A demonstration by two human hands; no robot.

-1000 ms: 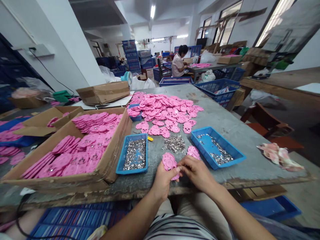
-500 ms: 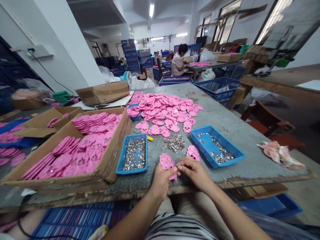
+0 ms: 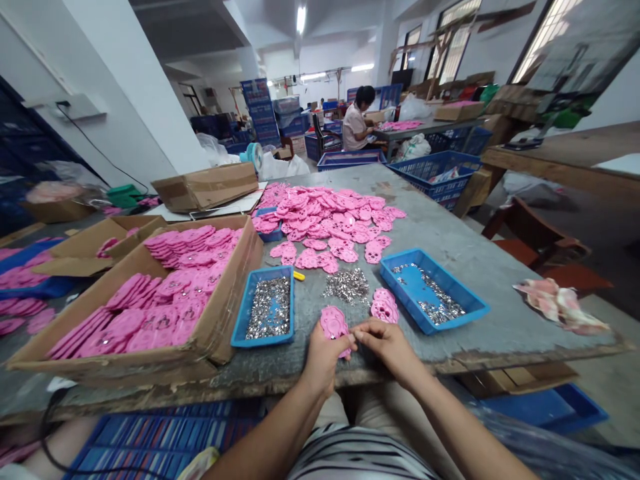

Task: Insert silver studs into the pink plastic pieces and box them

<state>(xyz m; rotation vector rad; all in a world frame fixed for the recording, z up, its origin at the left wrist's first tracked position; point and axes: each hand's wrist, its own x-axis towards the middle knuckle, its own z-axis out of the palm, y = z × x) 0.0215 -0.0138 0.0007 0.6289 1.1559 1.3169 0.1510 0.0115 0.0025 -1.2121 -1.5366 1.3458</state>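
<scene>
Near the front edge of the table, my left hand [image 3: 321, 357] is closed around a flat pink bear-shaped plastic piece [image 3: 333, 321], thumb across its lower part. My right hand [image 3: 389, 345] meets the piece's right edge with thumb and forefinger pinched; whatever is between those fingertips is too small to make out. Just beyond the right hand lie other pink pieces [image 3: 384, 305], showing dark holes. A loose heap of small shiny metal parts [image 3: 346, 285] lies ahead of both hands. Similar metal parts sit in a left blue tray [image 3: 263, 343] and a right blue tray [image 3: 457, 319].
A cardboard box [image 3: 233, 293] full of pink pieces stands at left. Behind the metal heap spreads a large pile of pink pieces [image 3: 325, 210]. A yellow-handled tool [image 3: 299, 276] lies by the left tray, and a crumpled cloth [image 3: 560, 305] at right. Further back, another person [image 3: 356, 123] sits working.
Both hands stay at the pink piece, with only a slight shift of the fingers. The whole view has moved a little.
</scene>
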